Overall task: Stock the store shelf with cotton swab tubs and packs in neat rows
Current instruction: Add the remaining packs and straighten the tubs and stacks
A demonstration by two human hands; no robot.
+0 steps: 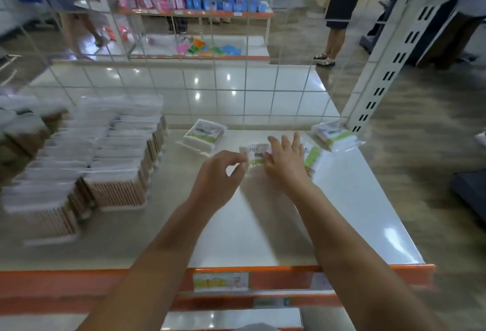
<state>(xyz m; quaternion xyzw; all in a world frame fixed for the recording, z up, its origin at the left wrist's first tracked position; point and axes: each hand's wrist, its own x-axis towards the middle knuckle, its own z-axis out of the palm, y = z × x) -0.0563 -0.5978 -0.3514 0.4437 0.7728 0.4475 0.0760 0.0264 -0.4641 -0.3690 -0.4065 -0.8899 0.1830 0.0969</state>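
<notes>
Both my hands meet over a cotton swab pack (pixel 255 154) lying barcode side up on the white shelf (pixel 263 225). My left hand (pixel 219 175) pinches the pack's left edge with thumb and fingertips. My right hand (pixel 285 161) lies flat on its right side, fingers spread. Under my right hand another pack (pixel 313 156) with a green stripe sticks out to the right. A third pack (pixel 202 135) lies flat further back to the left, and a fourth pack (pixel 334 135) rests at the back right by the upright. Rows of swab tubs (pixel 115 157) fill the shelf's left half.
A wire grid back panel (pixel 231 89) closes the shelf's rear. A white slotted upright (pixel 381 81) stands at the back right. The orange front rail (pixel 276 278) carries price labels. A person (pixel 339 10) stands in the aisle beyond, near another stocked shelf (pixel 200 7).
</notes>
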